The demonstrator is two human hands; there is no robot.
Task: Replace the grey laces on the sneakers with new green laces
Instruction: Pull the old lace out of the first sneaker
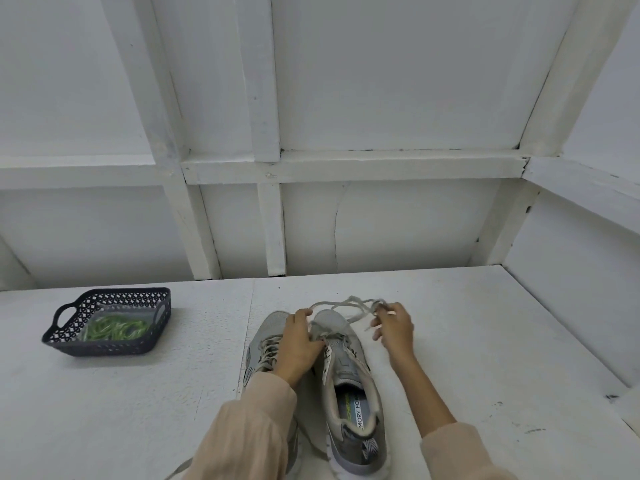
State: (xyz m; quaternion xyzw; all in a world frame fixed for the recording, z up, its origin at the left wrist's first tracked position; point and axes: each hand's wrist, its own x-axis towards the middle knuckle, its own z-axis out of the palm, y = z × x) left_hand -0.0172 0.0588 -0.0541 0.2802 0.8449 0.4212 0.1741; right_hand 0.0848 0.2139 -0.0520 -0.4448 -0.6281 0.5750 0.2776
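Two grey sneakers stand side by side on the white table, toes pointing away from me. The left sneaker still has its grey lace threaded. My left hand rests across the tongue and eyelets of the right sneaker, fingers curled on its front. My right hand pinches the loose grey lace, which loops out past the toe of the right sneaker. Green laces lie in a clear bag inside the dark basket.
A dark perforated plastic basket with handles sits at the left of the table. A white framed wall rises behind the table, and a white side wall closes off the right. Bare table surface lies between basket and sneakers.
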